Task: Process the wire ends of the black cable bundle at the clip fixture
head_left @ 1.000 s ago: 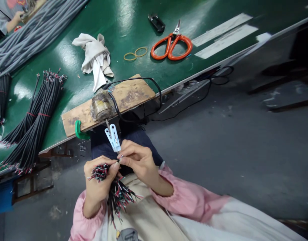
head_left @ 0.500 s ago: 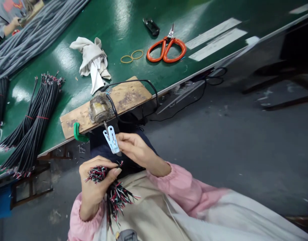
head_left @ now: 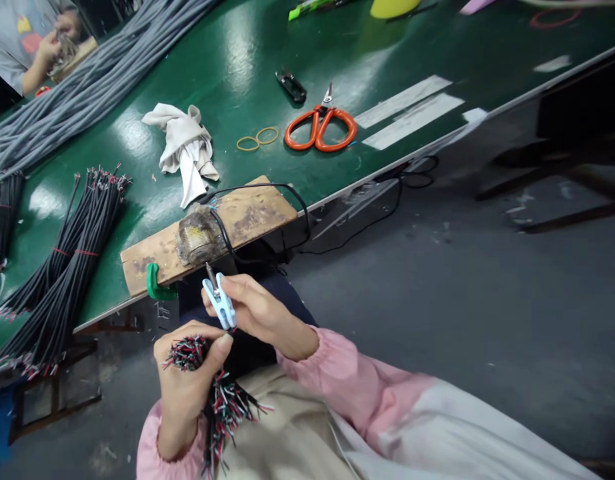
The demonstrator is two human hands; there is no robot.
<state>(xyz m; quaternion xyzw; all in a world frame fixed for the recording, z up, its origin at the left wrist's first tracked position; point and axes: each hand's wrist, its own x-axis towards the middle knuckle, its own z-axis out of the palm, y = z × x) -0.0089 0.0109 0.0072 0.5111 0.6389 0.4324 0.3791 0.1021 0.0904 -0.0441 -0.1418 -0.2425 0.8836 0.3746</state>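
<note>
My left hand point(head_left: 180, 390) is closed around a bundle of thin black cables point(head_left: 188, 352) with red, white and black wire ends. Between its thumb and forefinger one cable end sticks out, at the lower tip of a light blue clothespin point(head_left: 220, 303). My right hand point(head_left: 262, 313) pinches that clothespin from the right, fingers on both its sides. The clothespin sits on the thin metal shaft point(head_left: 210, 272) of a small tape-wrapped motor point(head_left: 198, 235). More cables point(head_left: 227, 407) from the bundle hang below, against my apron.
The motor is fixed on a wooden board point(head_left: 257, 207), with a green clamp point(head_left: 155, 283) at the table edge. Tied black cables point(head_left: 77, 267), a white cloth point(head_left: 180, 147), orange-handled scissors point(head_left: 320, 130), rubber bands point(head_left: 257, 139) and grey cables point(head_left: 102, 87) lie around. A co-worker point(head_left: 35, 47) sits across.
My right hand has shifted its hold and now squeezes the clothespin. The cable end in my left hand has come up to the clothespin's lower tip. The view has tilted slightly upward.
</note>
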